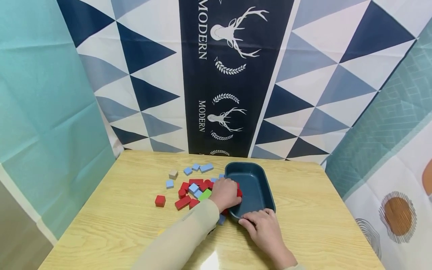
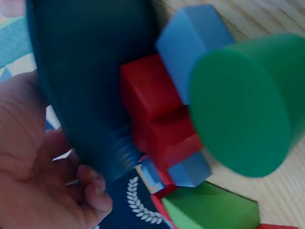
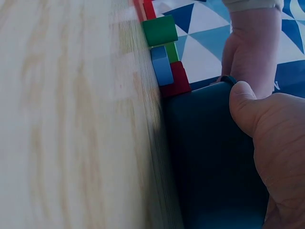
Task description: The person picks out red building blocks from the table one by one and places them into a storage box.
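A dark blue rectangular bin (image 1: 248,180) stands on the table. My left hand (image 1: 225,192) reaches over its left rim, with fingers curled. Red block (image 1: 239,192) shows between the index finger and thumb; in the left wrist view the bin's wall partly hides the left hand (image 2: 57,167) and the grip. My right hand (image 1: 264,230) grips the bin's near rim. In the right wrist view its thumb (image 3: 244,102) lies along the rim. Just left of the bin are red blocks (image 2: 152,90), a blue block (image 2: 193,43) and a green cylinder (image 2: 240,112).
Left of the bin lie a light green block (image 1: 205,194), several blue blocks (image 1: 206,167) and a long red block (image 1: 183,203). A separate red cube (image 1: 160,201) and a wooden cube (image 1: 173,174) sit farther left. Patterned cloth (image 1: 152,75) hangs behind the table.
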The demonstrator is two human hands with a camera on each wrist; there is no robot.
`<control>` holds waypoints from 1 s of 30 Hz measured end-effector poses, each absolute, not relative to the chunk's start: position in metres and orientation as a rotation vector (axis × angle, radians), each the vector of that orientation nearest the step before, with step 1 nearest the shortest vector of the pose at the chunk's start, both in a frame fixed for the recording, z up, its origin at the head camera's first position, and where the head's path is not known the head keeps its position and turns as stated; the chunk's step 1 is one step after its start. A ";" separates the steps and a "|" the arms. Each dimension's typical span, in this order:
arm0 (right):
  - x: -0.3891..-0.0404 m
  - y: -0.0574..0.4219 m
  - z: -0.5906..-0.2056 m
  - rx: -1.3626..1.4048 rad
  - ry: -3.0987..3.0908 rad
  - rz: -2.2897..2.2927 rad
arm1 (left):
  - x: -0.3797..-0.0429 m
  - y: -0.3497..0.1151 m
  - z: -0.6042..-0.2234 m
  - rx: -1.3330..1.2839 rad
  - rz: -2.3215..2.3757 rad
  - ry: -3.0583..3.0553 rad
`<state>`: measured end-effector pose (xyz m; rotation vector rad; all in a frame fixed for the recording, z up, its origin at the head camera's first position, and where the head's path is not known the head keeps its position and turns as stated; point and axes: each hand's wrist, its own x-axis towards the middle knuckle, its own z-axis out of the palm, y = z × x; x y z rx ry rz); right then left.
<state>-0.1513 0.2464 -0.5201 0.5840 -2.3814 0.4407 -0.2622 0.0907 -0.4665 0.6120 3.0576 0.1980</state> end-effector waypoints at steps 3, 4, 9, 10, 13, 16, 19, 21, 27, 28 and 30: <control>-0.151 0.246 -0.521 0.590 -2.369 0.442 | -0.266 0.097 -0.474 0.527 0.182 3.109; -0.150 0.246 -0.522 0.591 -2.363 0.443 | -0.267 0.099 -0.476 0.497 0.175 3.119; -0.150 0.246 -0.523 0.602 -2.340 0.449 | -0.272 0.111 -0.483 0.346 0.133 3.106; -0.151 0.246 -0.523 0.603 -2.337 0.447 | -0.273 0.113 -0.483 0.312 0.146 3.096; -0.151 0.246 -0.523 0.607 -2.334 0.446 | -0.275 0.117 -0.484 0.235 0.164 3.064; -0.152 0.246 -0.522 0.608 -2.334 0.452 | -0.277 0.119 -0.487 0.214 0.108 3.059; -0.152 0.245 -0.521 0.606 -2.338 0.452 | -0.277 0.121 -0.490 0.228 0.026 3.077; -0.152 0.245 -0.521 0.605 -2.344 0.455 | -0.277 0.122 -0.492 0.245 -0.006 3.086; -0.153 0.246 -0.521 0.601 -2.347 0.452 | -0.277 0.122 -0.494 0.262 0.002 3.102; -0.153 0.246 -0.521 0.601 -2.348 0.451 | -0.277 0.121 -0.494 0.263 0.009 3.106; -0.153 0.246 -0.522 0.598 -2.349 0.449 | -0.277 0.121 -0.495 0.265 0.026 3.116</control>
